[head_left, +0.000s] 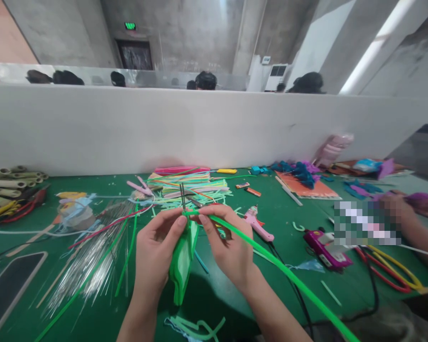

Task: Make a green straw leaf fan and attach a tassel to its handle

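Well to the left of a green leaf-shaped piece [181, 275], a phone [12, 294] lies on the green surface [96, 184], with a fan of fine silvery wires [100, 259] nearer the piece, likely spread there for easy reach. At the piece's left side, a person's left hand [153, 249] pinches near its top, where thin dark stems [183, 195] rise; the thumb-and-finger grip is closed on this join, apparently to steady it. The piece hangs between both hands, over the surface. Just right of its top, the right hand [233, 242] has its grip closed on a bright green strip [285, 271], held close to the stems, seemingly for finer control, while the long end trails off to the piece's right. Also right of the piece rests a pink glue gun [261, 229], then a purple power strip [326, 254], presumably within cord's reach. Farthest right of it, a co-worker's hand [395, 211] is obscured; its hold cannot be told.
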`<control>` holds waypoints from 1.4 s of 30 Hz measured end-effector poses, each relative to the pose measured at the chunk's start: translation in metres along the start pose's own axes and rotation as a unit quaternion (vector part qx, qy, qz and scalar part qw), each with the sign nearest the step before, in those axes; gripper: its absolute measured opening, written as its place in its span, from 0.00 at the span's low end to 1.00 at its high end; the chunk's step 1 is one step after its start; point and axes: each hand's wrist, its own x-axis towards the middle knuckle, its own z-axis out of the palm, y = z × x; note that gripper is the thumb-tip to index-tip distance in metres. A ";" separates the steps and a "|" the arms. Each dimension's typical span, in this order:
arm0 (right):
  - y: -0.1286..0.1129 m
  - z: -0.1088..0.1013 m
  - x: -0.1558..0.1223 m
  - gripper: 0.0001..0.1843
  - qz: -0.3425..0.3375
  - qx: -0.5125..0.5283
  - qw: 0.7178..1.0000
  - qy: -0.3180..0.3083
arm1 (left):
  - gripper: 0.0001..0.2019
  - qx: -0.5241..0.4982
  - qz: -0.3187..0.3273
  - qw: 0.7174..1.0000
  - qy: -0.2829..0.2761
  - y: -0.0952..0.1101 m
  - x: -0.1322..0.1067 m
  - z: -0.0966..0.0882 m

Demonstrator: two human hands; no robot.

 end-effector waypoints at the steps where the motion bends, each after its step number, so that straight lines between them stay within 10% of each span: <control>1: -0.002 0.000 0.000 0.06 -0.022 -0.017 1.000 0.008 | 0.13 -0.005 0.001 1.000 0.005 -0.001 0.000 0.000; 17: -0.014 0.004 -0.001 0.07 -0.124 -0.138 0.982 0.020 | 0.08 -0.014 0.026 0.999 0.015 -0.002 -0.002 0.008; 42: -0.013 -0.029 0.045 0.05 -0.131 -0.164 0.962 -0.176 | 0.11 -0.009 0.019 1.000 0.005 -0.006 -0.004 0.014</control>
